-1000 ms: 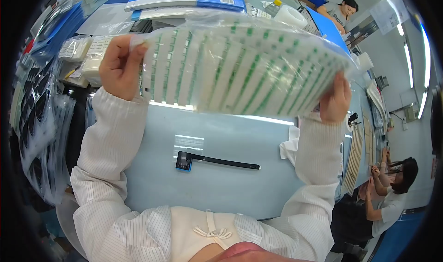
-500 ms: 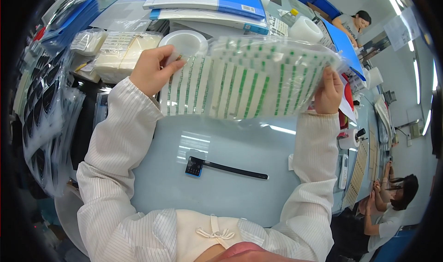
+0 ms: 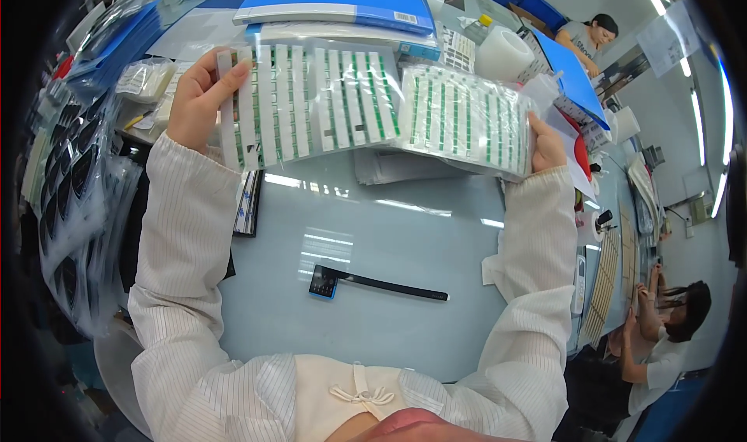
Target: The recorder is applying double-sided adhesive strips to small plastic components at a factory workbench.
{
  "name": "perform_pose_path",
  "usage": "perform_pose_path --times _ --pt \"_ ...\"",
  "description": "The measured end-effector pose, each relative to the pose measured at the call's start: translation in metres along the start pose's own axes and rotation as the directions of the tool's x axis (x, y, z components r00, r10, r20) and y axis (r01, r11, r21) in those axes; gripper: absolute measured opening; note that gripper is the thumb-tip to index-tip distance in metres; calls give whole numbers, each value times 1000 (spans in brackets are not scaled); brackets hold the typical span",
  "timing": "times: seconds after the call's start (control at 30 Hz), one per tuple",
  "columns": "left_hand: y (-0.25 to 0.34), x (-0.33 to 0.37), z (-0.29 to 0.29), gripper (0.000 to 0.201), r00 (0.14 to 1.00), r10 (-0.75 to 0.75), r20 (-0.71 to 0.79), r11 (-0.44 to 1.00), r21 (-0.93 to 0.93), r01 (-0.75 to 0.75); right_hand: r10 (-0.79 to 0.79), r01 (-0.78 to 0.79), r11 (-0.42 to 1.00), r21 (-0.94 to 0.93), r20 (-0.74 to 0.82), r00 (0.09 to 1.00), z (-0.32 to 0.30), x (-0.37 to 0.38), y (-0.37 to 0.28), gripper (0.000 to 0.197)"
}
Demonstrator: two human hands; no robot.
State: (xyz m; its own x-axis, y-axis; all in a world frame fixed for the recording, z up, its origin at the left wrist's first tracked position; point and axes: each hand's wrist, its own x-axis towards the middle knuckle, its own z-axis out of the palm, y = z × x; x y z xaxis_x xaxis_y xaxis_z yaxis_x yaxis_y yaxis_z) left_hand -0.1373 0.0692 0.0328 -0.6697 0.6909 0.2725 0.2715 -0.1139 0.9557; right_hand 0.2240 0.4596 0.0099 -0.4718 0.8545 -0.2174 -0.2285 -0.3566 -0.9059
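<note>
My left hand (image 3: 204, 99) pinches, thumb on top, the left edge of a pale sheet (image 3: 292, 103) bearing rows of small green pieces. It is raised over the back of the table. A clear plastic bag (image 3: 467, 123) with similar green-striped sheets inside hangs at its right, and my right hand (image 3: 547, 145) grips that bag's right edge. The sheet's right end meets the bag; whether they are still joined I cannot tell. Below them on the table lies a thin black flex cable (image 3: 389, 285) with a squarish, blue-edged end at its left.
Blue folders (image 3: 334, 2) are stacked at the back. A white roll (image 3: 504, 53) and a yellow-capped bottle (image 3: 481, 26) stand behind the bag. Plastic-wrapped black parts (image 3: 70, 185) crowd the left side. Two people work at the right.
My left hand has moved left and up, spreading the sheet out from the bag. My right hand has come slightly lower. White papers now show beneath the bag.
</note>
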Motion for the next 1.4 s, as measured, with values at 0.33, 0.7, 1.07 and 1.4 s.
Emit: perform_pose_path --times 0.33,0.7,1.07,1.4 --pt "11 -9 -6 23 960 204 -192 915 -310 -257 -261 160 810 -564 -103 960 23 23 -5 33" --pt "33 -48 -24 27 882 443 -159 792 -392 -468 -707 376 -59 -925 304 638 22 -6 12 50" --pt "43 -96 65 19 921 189 341 889 -458 -13 3 174 966 -190 683 730 63 -196 73 109" --pt "-28 -80 110 25 870 -266 416 882 -260 394 129 -84 967 -242 175 976 17 -219 104 47"
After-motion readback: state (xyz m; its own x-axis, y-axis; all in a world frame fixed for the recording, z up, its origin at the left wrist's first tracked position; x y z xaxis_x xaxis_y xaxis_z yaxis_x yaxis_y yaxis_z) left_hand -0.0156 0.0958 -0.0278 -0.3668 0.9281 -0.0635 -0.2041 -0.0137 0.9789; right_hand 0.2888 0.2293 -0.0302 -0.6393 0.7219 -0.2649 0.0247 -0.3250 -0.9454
